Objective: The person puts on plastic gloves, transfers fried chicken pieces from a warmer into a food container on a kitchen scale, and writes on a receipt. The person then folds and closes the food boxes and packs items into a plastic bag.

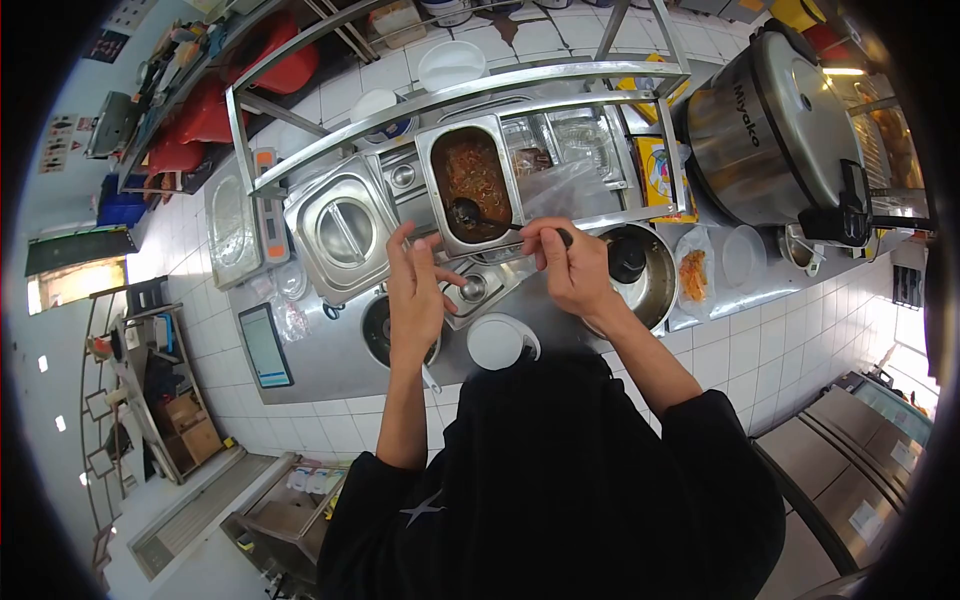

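My right hand point(573, 262) is closed around the handle of a black ladle point(467, 213). The ladle's bowl rests in reddish-brown food with sauce inside a rectangular steel pan point(436, 178). To the left, my left hand point(415, 285) has its fingers apart and holds nothing. It hovers near the pan's lower left corner, beside a small steel lid with a knob point(474, 290). A larger steel lid point(345, 232) with a handle lies left of the pan.
A steel frame point(455, 88) crosses above the pans. A large cooker point(770, 140) stands at the right. Nearer are a round metal pot point(655, 285), a white lidded container point(496, 342), a bag of orange food point(693, 275) and a tablet point(264, 346).
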Demonstrator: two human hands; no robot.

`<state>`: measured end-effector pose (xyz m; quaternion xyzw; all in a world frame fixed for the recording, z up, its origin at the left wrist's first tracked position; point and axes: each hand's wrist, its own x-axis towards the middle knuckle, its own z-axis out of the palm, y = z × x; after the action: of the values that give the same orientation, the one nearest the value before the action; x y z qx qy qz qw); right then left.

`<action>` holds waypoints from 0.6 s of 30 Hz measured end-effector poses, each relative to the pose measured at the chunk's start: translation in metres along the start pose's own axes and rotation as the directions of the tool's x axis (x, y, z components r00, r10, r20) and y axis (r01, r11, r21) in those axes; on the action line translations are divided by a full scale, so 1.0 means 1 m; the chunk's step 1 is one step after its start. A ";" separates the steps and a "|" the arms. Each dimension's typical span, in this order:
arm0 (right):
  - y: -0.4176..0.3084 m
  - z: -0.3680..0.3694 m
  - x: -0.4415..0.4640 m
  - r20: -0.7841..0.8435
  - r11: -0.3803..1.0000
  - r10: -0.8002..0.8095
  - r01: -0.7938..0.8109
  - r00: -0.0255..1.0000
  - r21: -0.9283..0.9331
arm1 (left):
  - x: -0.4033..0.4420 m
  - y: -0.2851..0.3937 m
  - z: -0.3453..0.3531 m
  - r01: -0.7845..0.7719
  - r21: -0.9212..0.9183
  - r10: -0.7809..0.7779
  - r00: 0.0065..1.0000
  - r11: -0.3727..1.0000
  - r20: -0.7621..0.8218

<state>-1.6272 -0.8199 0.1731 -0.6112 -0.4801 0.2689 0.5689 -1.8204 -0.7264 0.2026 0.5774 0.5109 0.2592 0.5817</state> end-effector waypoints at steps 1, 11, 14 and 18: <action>0.002 0.000 0.000 -0.005 1.000 0.015 -0.015 1.000 0.014 | 0.000 -0.001 0.000 -0.002 -0.013 0.002 1.000 1.000 0.001; 0.008 -0.012 0.000 -0.048 0.997 -0.076 0.074 0.996 -0.031 | 0.002 0.003 -0.007 -0.019 -0.005 0.019 0.999 1.000 0.033; 0.008 -0.020 0.004 0.102 0.933 -0.315 0.328 0.944 -0.150 | 0.003 0.001 -0.006 -0.029 -0.001 0.029 0.999 1.000 0.039; 0.009 -0.022 -0.002 0.138 0.943 -0.296 0.312 0.945 -0.119 | 0.002 0.000 -0.008 -0.035 -0.010 0.035 0.998 0.999 0.048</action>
<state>-1.6058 -0.8303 0.1688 -0.5509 -0.6189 0.1793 0.5304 -1.8266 -0.7214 0.2038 0.5897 0.4855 0.2576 0.5917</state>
